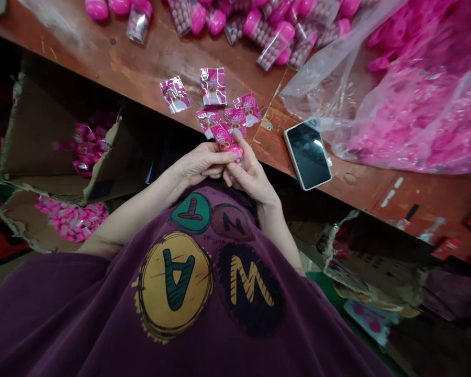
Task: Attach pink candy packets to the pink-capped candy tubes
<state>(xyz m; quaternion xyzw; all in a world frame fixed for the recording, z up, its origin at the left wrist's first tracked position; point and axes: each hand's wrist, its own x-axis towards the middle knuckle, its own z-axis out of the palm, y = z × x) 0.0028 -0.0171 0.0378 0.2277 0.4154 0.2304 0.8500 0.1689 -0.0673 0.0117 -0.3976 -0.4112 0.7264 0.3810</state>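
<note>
At the table's front edge, my left hand [204, 161] and my right hand [248, 168] meet with fingers closed around a small pink printed wrapper [223, 137]. A bright pink part [236, 152] shows at its lower end between my thumbs; whether a bottle sits inside is hidden by my fingers. Just beyond my fingertips lie similar flat, shiny wrappers: one at the left [175, 95], a thicker-looking stack [213, 86], and several overlapping ones, among them a wrapper on the right [248, 109].
Clear bottles with pink caps [277, 46] are heaped along the back. A phone [308, 154] lies right of my hands, near a clear bag of pink pieces [412, 120]. Below left, a cardboard box [35, 141] holds pink items; another box [372, 267] stands below right.
</note>
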